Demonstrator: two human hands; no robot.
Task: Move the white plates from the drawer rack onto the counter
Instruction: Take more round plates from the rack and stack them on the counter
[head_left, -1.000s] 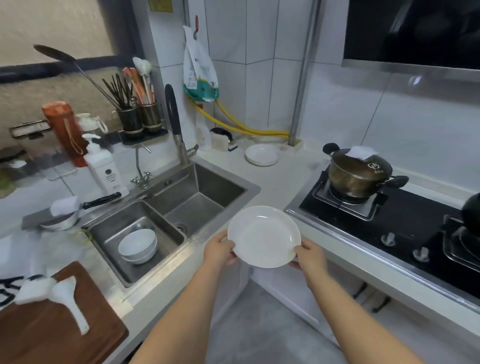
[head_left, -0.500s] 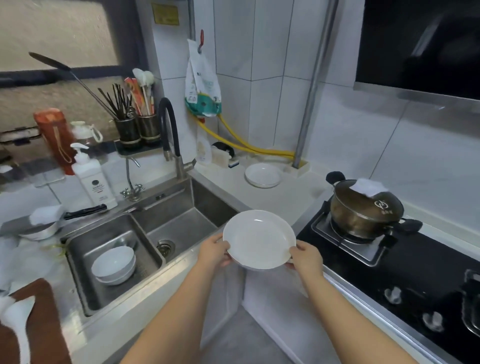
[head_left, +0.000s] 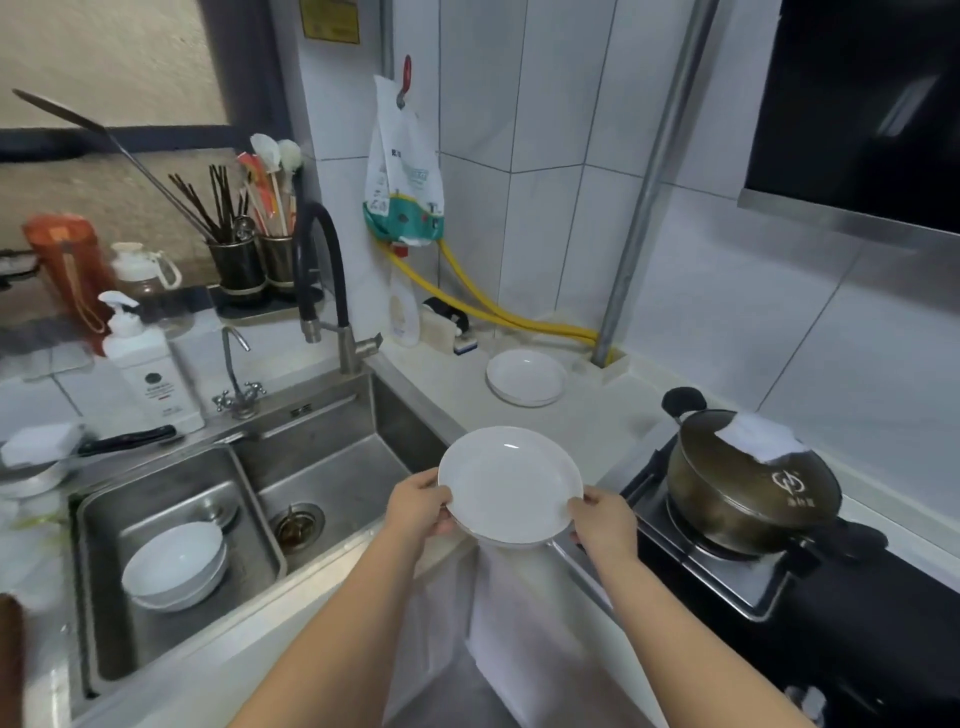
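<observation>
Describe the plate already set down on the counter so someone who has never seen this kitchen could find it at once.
Start at the steel sink, then follow the pale counter back toward the tiled corner. The white plate lies flat there, near the yellow hose. Unlike the plate in the hands, nothing touches it.

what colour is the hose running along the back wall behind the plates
Yellow: the hose shows clearly in the head view.

Three plates (head_left: 510, 486), two bowls (head_left: 174, 564)
</observation>
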